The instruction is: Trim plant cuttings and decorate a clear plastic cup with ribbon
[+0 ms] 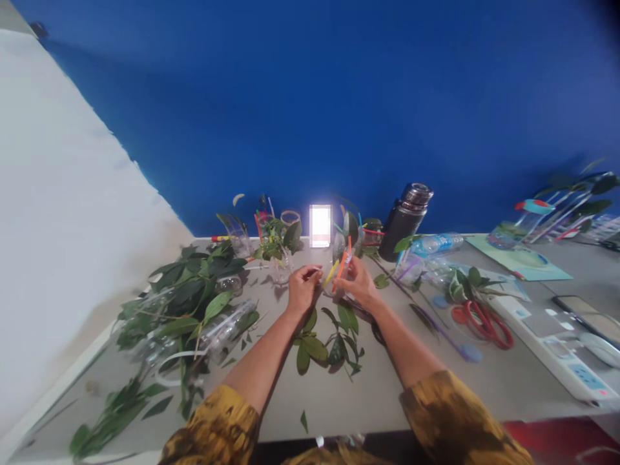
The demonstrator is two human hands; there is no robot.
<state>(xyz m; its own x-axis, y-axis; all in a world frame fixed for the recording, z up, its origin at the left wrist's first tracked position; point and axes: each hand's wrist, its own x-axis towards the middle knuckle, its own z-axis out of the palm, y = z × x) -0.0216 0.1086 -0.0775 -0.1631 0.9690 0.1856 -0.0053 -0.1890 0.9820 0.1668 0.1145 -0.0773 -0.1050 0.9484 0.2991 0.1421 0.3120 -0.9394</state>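
My right hand (361, 281) is closed around an orange straw (341, 266). A yellow straw (331, 274) leans just left of it, in what looks like a small clear plastic cup, though its outline is hard to make out. My left hand (304, 287) is held in a pinch beside the yellow straw; whatever is between its fingertips is too small to tell. Below the hands, sprigs of green leaves (310, 349) lie on the grey table (349, 400). Another clear cup (281, 270) stands left of my left hand.
Leafy branches and clear plastic bottles (227, 332) crowd the left side. A dark flask (405, 223) stands back right, near a water bottle (438, 243). Red-handled scissors (484, 323), a power strip (542, 349) and a phone (588, 316) lie right. A bright screen (320, 226) stands behind.
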